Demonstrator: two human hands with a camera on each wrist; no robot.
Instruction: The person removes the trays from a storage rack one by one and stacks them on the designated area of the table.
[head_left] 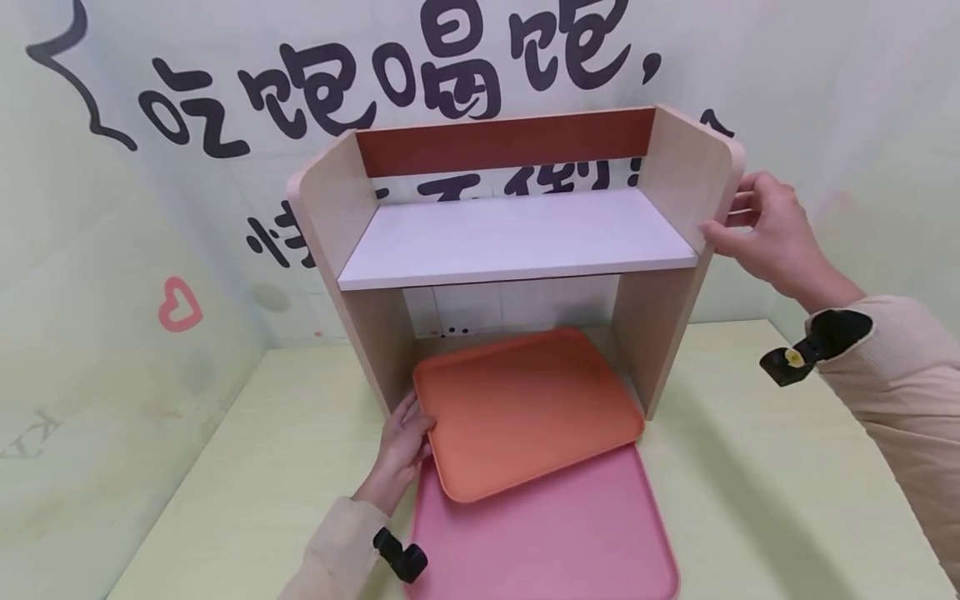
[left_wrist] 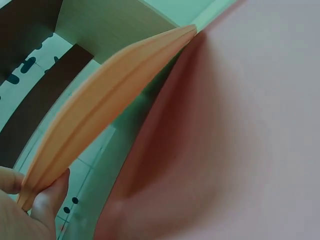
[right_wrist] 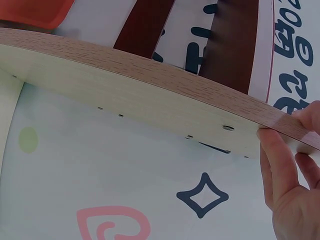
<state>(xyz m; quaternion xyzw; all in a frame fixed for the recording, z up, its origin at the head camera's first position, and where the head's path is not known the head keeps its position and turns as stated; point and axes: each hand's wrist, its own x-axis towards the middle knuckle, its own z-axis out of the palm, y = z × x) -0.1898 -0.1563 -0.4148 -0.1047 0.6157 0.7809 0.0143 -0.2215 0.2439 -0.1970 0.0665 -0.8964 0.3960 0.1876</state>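
Note:
My left hand point(head_left: 403, 446) pinches the left edge of an orange tray point(head_left: 525, 408), thumb on one face and fingers on the other. The tray tilts, its far end inside the lower bay of a small wooden shelf unit point(head_left: 670, 333). Beneath its near part lies a pink tray point(head_left: 547, 533) on the table. In the left wrist view the orange tray point(left_wrist: 100, 100) appears edge-on, raised off the pink tray point(left_wrist: 240, 125). My right hand point(head_left: 772, 237) grips the front edge of the shelf's right side panel point(right_wrist: 165, 82), thumb and fingers on opposite faces.
The shelf unit's white upper board point(head_left: 517, 237) holds nothing. A reddish-brown rail point(head_left: 510, 142) spans its back at the top. A wall covering with large dark lettering point(head_left: 457, 58) stands behind. The pale table point(head_left: 757, 467) extends to both sides.

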